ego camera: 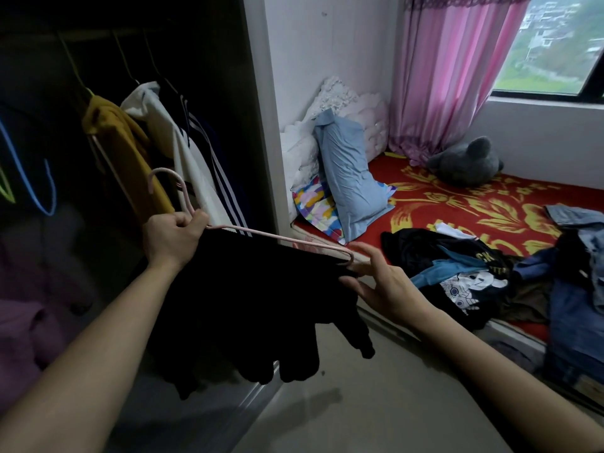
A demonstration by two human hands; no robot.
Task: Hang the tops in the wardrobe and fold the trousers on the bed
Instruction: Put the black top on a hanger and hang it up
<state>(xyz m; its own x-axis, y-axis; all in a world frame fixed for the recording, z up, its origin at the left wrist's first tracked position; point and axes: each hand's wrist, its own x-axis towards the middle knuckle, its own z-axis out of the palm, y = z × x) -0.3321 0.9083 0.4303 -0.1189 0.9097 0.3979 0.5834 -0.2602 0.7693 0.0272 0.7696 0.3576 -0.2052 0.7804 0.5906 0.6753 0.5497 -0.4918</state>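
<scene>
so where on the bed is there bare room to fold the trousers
The bare stretch of bedspread runs between the blue pillow and the grey plush toy, back toward the curtain. The near edge is crowded: the black tops lie heaped there, with the jeans piled against them on the right.

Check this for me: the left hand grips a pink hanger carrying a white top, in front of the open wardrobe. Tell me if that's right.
Not quite: the top is black, not white. The head view shows the left hand gripping a pink hanger carrying a black top, in front of the open wardrobe.
</scene>
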